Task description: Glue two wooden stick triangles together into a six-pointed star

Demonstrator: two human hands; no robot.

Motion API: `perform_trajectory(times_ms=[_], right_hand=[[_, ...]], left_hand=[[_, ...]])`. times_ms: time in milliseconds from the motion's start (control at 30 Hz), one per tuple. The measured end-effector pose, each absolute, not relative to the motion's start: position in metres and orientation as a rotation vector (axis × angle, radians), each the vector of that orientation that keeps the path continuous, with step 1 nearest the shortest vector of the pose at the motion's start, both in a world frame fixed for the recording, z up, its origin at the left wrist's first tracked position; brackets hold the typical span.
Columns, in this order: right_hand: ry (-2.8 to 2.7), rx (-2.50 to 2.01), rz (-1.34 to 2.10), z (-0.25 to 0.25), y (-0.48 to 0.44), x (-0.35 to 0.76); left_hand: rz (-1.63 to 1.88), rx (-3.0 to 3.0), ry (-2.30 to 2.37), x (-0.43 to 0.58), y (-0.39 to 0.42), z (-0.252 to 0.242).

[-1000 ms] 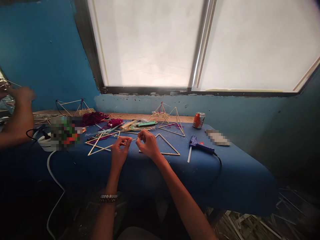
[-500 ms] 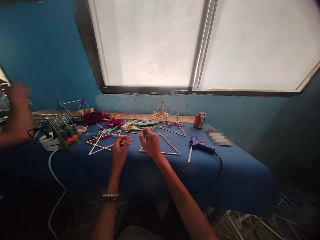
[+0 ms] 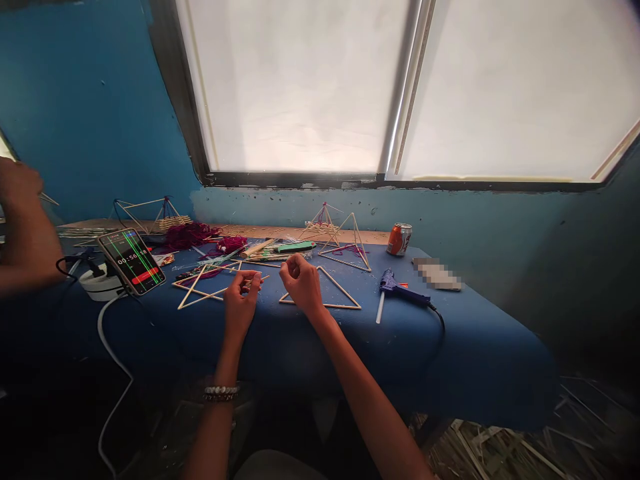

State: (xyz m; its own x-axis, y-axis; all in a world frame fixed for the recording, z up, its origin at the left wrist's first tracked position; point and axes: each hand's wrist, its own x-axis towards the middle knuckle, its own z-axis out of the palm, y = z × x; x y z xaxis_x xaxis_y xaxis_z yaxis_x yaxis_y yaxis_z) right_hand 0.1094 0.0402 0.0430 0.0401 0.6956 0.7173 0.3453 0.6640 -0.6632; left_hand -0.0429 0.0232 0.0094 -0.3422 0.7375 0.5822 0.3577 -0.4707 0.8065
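Note:
My left hand point(image 3: 240, 299) is closed in a pinch on a thin wooden stick point(image 3: 265, 277), whose tip points right toward my other hand. My right hand point(image 3: 304, 285) hovers just across a small gap, thumb and fingers curled together; whatever they pinch, if anything, is hidden. Under and beside my right hand lies a flat triangle of sticks point(image 3: 341, 289) on the blue-covered table point(image 3: 310, 340). More joined stick triangles point(image 3: 193, 303) lie to the left, partly behind my left hand.
Right of my hands lies a blue glue gun point(image 3: 393, 287) with its cord. Farther back are a soda can point(image 3: 399, 240), stick pyramids point(image 3: 345, 263), a green cutter point(image 3: 296, 247) and magenta yarn point(image 3: 190, 235). A phone point(image 3: 131, 260) leans at left; a co-worker's arm point(image 3: 27, 233) is beyond it.
My hands have hardly moved, with the stick still in my left fingers. The co-worker's arm at the far left has shifted slightly left.

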Motion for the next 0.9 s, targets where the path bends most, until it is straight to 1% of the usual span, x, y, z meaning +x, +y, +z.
perform_trajectory(times_ms=[433, 667, 900], right_hand=[[-1.525, -0.745, 0.38, 0.0427, 0.04, 0.1117], [-1.72, -0.349, 0.432, 0.0503, 0.0335, 0.1096], [-1.792, -0.251, 0.36, 0.0483, 0.0357, 0.1087]], left_hand=[[1.873, 1.608, 1.424, -0.044, 0.0237, 0.0074], [1.865, 1.62, 1.43, -0.0427, 0.0232, 0.0094], [1.853, 1.633, 1.435, -0.0433, 0.0224, 0.009]])
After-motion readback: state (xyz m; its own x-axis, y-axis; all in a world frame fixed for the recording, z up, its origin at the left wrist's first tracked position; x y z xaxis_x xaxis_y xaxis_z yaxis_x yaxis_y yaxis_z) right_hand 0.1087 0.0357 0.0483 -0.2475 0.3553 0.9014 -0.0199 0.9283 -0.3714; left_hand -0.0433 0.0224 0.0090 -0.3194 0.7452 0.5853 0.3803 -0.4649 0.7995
